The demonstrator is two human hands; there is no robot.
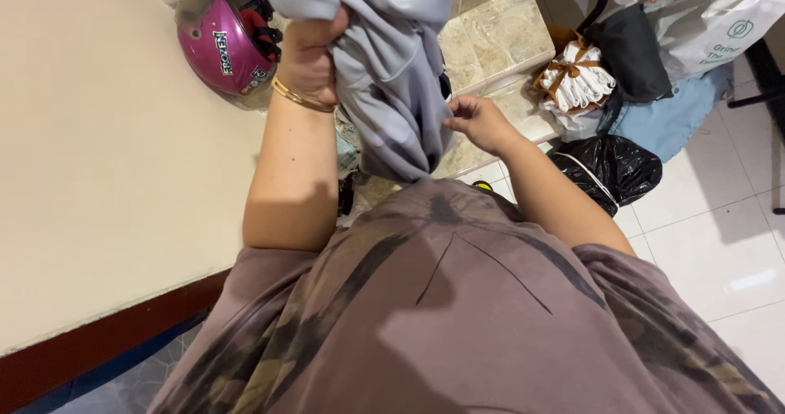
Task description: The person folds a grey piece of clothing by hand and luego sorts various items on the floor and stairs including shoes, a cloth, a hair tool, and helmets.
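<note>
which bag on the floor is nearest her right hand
The black plastic bag, lying just beyond the right hand; the other bags sit farther back.

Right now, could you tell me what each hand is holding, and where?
Both hold the grey garment: the left hand grips a bunched upper part, the right hand pinches its lower edge.

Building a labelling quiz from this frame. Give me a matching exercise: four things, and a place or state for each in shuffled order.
Things:
1. grey garment
2. pink helmet
3. black plastic bag
4. gold bangle

Places or states:
A. on the white tiled floor
B. around the left wrist
C. held up, bunched in the left hand
D. on the cream tabletop

Pairs: 1-C, 2-D, 3-A, 4-B
</note>
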